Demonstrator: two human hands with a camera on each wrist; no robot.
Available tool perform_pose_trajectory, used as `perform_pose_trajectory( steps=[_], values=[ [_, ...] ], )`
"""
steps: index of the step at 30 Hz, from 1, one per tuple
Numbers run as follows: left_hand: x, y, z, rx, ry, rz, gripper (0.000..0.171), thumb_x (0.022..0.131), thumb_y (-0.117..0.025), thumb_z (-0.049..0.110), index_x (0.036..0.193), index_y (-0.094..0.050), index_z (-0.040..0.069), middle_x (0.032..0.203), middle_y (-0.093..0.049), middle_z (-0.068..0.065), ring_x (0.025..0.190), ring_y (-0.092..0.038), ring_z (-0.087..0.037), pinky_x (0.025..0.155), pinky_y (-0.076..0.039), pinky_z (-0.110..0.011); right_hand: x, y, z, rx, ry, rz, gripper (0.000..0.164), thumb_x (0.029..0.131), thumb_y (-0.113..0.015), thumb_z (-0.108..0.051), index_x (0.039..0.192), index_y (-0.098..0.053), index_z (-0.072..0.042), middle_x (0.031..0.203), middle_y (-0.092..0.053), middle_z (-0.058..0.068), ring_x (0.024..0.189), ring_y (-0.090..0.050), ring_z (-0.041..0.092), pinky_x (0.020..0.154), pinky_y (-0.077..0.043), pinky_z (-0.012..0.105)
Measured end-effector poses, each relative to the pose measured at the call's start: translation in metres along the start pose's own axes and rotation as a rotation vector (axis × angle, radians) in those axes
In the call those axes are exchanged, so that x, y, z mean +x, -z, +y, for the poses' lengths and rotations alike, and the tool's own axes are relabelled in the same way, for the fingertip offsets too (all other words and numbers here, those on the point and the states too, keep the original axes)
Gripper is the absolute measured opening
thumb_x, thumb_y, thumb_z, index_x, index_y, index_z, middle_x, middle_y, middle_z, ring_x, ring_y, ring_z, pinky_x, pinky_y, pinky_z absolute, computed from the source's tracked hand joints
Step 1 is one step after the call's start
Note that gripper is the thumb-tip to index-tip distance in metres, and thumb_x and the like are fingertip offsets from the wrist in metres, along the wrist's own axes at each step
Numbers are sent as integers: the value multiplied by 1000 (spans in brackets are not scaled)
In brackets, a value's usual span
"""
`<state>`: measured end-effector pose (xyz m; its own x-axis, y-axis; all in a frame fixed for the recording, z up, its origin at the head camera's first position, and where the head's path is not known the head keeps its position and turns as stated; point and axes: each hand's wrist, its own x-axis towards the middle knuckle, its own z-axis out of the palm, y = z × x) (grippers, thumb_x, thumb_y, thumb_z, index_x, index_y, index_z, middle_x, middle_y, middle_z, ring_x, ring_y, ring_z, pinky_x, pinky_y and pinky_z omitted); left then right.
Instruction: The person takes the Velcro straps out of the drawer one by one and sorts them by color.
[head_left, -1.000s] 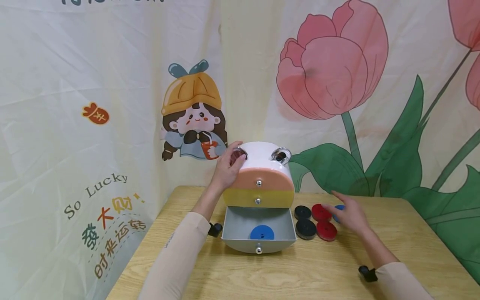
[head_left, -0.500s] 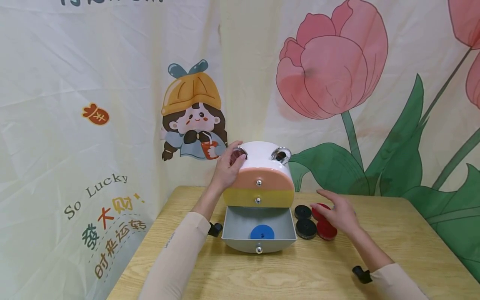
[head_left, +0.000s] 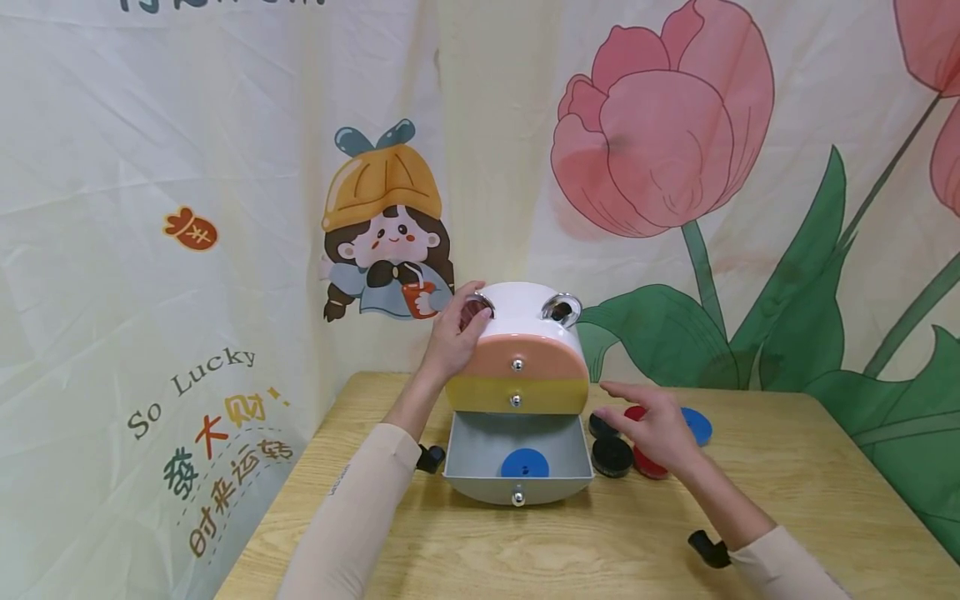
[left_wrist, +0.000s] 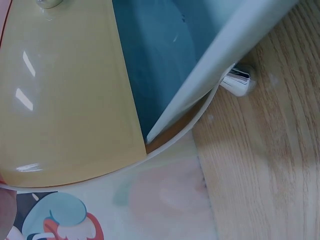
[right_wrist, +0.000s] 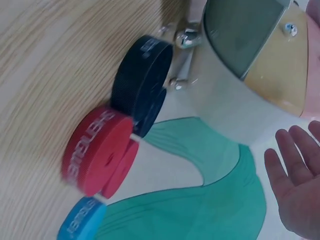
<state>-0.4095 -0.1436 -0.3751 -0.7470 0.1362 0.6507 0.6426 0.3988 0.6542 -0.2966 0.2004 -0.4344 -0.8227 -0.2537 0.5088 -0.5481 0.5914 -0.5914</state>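
A small frog-like drawer box [head_left: 525,304], white on top with silver ring eyes, stands on the table. My left hand [head_left: 452,335] grips its upper left side at one eye. The grey bottom drawer [head_left: 480,437] is pulled out, and a blue roll of band [head_left: 525,463] lies in it. Fingers spread and holding nothing, my right hand [head_left: 663,427] hovers over the rolls right of the box. Two black rolls [right_wrist: 142,82] and two red rolls [right_wrist: 97,150] stay there, partly hidden by that hand in the head view. Another blue roll [head_left: 698,427] lies farthest right.
Above the drawer are closed orange [head_left: 517,352] and yellow [head_left: 487,396] drawers with silver knobs. The wooden table [head_left: 450,554] ends against a printed cloth backdrop [head_left: 495,167]. Its front knob [head_left: 517,497] makes the grey drawer stick out toward me.
My right hand has moved left from the blue roll, across the red rolls, toward the black rolls and the box. The left hand has kept its hold.
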Motion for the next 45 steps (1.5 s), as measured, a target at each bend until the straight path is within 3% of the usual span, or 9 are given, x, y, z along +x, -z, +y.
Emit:
perform_pose_trajectory(
  steps=[7, 18, 25, 31, 38, 45],
  values=[
    [-1, 1, 0, 7, 14, -5, 47, 104, -59, 29, 150, -49, 23, 105, -60, -7, 91, -54, -22, 81, -46, -37, 4, -13, -12, 77, 100, -76, 47, 92, -80, -24, 136, -70, -11, 135, -70, 7, 126, -67, 31, 99, -55, 50],
    [0, 0, -1, 2, 4, 0, 47, 104, -59, 28, 150, -50, 19, 102, -60, -8, 89, -54, -23, 80, -45, -38, 10, -33, -26, 120, 113, -305, 46, 90, -82, -20, 135, -71, -15, 134, -72, 0, 125, -68, 25, 101, -55, 49],
    [0, 0, -2, 0, 3, -1, 48, 104, -60, 28, 150, -49, 18, 102, -60, -8, 89, -55, -23, 80, -46, -38, 18, -50, -29, 98, 69, -501, 44, 90, -82, -28, 133, -72, -27, 135, -71, -8, 131, -63, 19, 107, -51, 50],
    [0, 0, -2, -4, 7, -4, 47, 105, -59, 29, 150, -49, 24, 103, -60, -6, 91, -54, -22, 81, -46, -38, 25, -61, -30, 95, 110, -598, 43, 92, -80, -28, 133, -72, -20, 134, -72, 0, 129, -65, 22, 107, -51, 50],
    [-1, 0, -3, -3, 1, -5, 48, 104, -59, 30, 150, -49, 21, 103, -60, -6, 90, -54, -22, 80, -45, -38, 30, -74, -32, 36, 197, -687, 40, 92, -81, -23, 129, -74, -11, 137, -69, 11, 130, -65, 28, 106, -53, 48],
    [-1, 0, -2, 1, 13, -7, 47, 105, -58, 30, 150, -49, 24, 104, -60, -6, 91, -54, -23, 80, -45, -38, 35, -83, -33, -46, 224, -743, 32, 92, -80, -21, 123, -78, -13, 140, -67, 14, 133, -62, 29, 107, -52, 46]
  ],
)
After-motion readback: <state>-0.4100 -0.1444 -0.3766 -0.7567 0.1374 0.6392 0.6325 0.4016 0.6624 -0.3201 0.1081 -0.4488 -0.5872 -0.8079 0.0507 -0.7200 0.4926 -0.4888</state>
